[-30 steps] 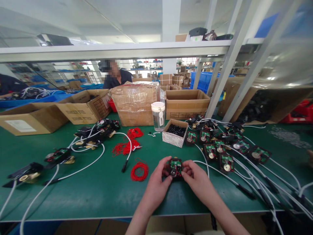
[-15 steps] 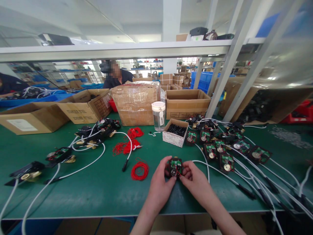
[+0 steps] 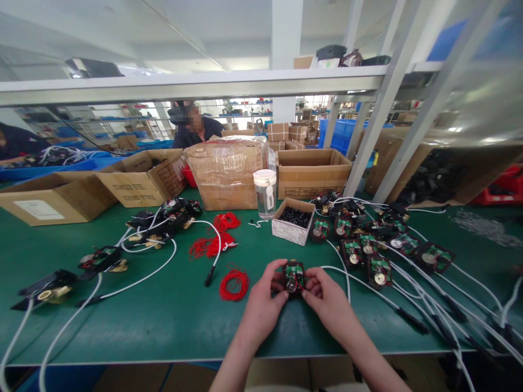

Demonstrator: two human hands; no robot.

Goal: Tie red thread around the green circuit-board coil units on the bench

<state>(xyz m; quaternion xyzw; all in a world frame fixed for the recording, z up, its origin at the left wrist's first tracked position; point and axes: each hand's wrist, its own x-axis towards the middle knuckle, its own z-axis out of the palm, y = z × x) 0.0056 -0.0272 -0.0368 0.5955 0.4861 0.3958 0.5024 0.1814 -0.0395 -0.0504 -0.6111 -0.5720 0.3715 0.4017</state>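
Between my hands, near the front of the green bench, is a small black housing with an exposed green circuit board (image 3: pixel 294 270). A round part and thin red wires show on its face. My left hand (image 3: pixel 265 296) grips its left side, thumb at the lower edge. On the opposite side my right hand (image 3: pixel 324 294) has curled fingers and a thumb pressed at the lower right corner. The fingertips behind the housing are hidden. A coil of red wire (image 3: pixel 234 285) lies left of my left hand. Several similar circuit-board units (image 3: pixel 379 270) with white cables lie to the right.
A small carton of black parts (image 3: pixel 292 220) stands beyond my hands, beside a clear lidded cup (image 3: pixel 265 193). Cardboard boxes (image 3: pixel 229 174) line the back. Black units with brass fittings (image 3: pixel 102 258) and white cables lie left. A metal shelf post (image 3: pixel 370 103) rises at right. A person (image 3: pixel 196 128) sits opposite.
Both hands keep hold of the circuit-board unit in nearly the same place. My left thumb has drawn slightly left along the lower edge. Nothing else on the bench has visibly moved.
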